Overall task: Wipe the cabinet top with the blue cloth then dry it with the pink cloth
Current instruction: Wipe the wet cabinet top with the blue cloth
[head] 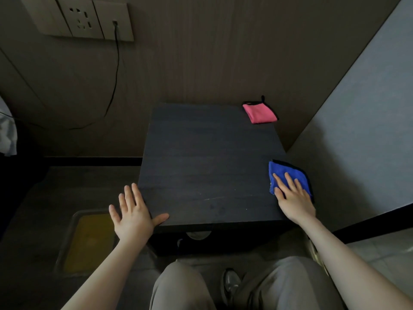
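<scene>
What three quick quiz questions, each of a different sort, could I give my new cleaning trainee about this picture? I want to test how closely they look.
1. True or false: the right hand presses flat on the blue cloth.
2. Where does the pink cloth lie on the cabinet top? A) near left corner B) far right corner C) centre
3. Fill in: the left hand rests at the cabinet's near ____ corner.

Key: 1 true; 2 B; 3 left.
</scene>
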